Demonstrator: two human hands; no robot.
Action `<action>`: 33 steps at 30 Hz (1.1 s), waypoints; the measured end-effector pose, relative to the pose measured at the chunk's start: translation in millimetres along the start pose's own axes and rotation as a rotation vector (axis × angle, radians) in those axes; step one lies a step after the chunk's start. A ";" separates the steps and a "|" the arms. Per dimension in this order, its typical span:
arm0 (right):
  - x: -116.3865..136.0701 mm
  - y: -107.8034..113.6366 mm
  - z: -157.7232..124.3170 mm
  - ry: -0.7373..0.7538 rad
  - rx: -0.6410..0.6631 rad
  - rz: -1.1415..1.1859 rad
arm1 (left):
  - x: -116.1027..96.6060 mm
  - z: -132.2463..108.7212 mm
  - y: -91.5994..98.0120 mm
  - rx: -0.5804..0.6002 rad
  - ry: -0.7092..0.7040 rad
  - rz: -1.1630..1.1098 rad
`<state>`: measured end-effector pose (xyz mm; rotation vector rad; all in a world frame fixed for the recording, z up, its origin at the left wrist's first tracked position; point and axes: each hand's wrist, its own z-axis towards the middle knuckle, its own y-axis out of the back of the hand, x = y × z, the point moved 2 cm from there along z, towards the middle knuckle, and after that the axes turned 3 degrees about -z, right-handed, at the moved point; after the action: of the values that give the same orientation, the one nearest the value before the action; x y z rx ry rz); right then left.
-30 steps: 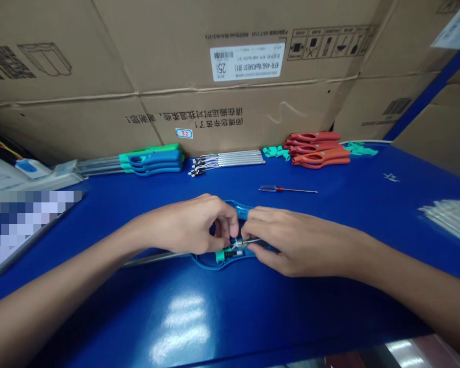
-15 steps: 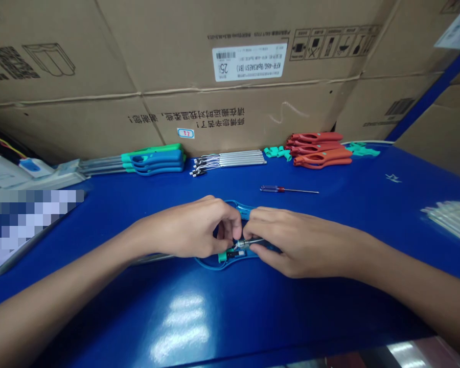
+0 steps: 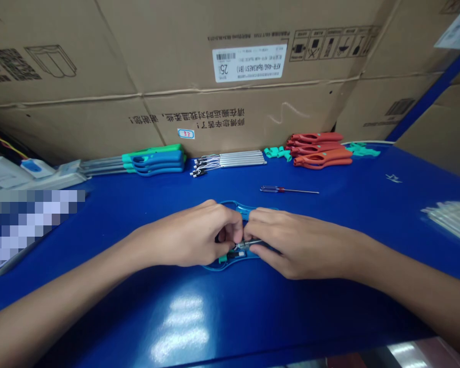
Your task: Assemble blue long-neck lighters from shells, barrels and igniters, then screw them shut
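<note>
A blue plastic shell (image 3: 234, 263) lies open on the blue table, partly covered by both hands. My left hand (image 3: 210, 232) reaches over its left part, thumb and fingers pinched at some thin wires; exactly what they grip is hidden. My right hand (image 3: 287, 240) is closed on a slim metal tube (image 3: 253, 242), whose end points toward the left fingertips. Below the fingertips, inside the shell, sit a green piece (image 3: 223, 258) and a small black part with a white end (image 3: 237, 254).
Behind the hands lie a screwdriver (image 3: 287, 189), blue and green lighters (image 3: 157, 161), metal tubes with wires (image 3: 233, 159), green pieces (image 3: 278, 153) and red-orange shells (image 3: 320, 151). White sticks (image 3: 454, 220) lie at right. A cardboard box (image 3: 199, 61) stands behind.
My left hand has shifted slightly right and down, covering more of the shell's left end and the green piece. My right hand has hardly moved.
</note>
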<state>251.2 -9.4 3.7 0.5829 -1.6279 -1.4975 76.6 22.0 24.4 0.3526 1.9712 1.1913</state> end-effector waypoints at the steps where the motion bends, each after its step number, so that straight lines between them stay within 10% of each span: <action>1: 0.3 0.1 0.1 -0.003 0.001 0.000 | 0.2 -0.3 -0.7 -0.006 -0.003 0.004; 33: 4.0 1.6 0.9 -0.015 0.006 -0.072 | -13.5 -2.2 2.3 0.039 0.118 0.266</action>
<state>248.6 -11.8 6.3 0.6409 -1.6383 -1.5528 83.4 13.9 33.4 0.5920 2.0995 1.3678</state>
